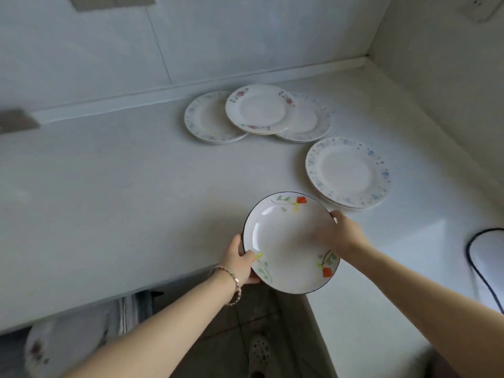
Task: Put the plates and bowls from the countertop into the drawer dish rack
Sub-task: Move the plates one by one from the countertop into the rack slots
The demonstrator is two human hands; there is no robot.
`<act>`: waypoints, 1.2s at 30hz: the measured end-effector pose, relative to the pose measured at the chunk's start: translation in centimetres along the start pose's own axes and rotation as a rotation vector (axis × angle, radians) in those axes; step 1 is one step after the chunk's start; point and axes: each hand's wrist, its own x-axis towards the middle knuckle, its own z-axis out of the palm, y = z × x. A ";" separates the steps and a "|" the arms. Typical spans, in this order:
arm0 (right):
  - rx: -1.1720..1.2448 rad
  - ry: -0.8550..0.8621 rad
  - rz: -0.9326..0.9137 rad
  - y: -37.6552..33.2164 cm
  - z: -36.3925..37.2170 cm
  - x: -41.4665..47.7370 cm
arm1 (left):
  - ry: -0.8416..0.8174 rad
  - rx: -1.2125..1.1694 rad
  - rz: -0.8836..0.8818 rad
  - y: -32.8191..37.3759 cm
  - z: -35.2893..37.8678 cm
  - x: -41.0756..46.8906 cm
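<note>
A shallow white bowl [289, 241] with a dark rim and orange flowers is held over the countertop's front edge. My left hand [240, 260] grips its left rim and my right hand [343, 233] grips its right rim. On the white countertop [122, 186] lies a stack of blue-flecked plates [347, 171] at the right. Further back, a pink-flowered plate [259, 109] rests on top of two blue-patterned plates [207, 118], [313, 121]. At the lower left, the drawer dish rack [128, 312] shows below the counter, with a blurred plate [65, 347] standing in it.
The counter runs into a corner, with walls behind and to the right. Another dark-rimmed white dish [488, 257] lies at the right edge. Tiled floor and a shoe [260, 353] show below the bowl.
</note>
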 end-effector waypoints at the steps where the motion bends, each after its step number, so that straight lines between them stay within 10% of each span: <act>1: -0.019 -0.019 -0.038 -1.6 1.6 -1.1 | 0.036 -0.016 0.024 -0.7 -2.4 -0.8; 17: -0.066 -0.390 -0.325 -16.7 35.2 -22.2 | 0.372 -0.134 -0.138 -24.0 -39.1 -13.5; 36: 0.011 -0.293 -0.074 -17.7 54.0 -15.7 | 0.426 0.114 -0.273 -33.2 -47.4 3.2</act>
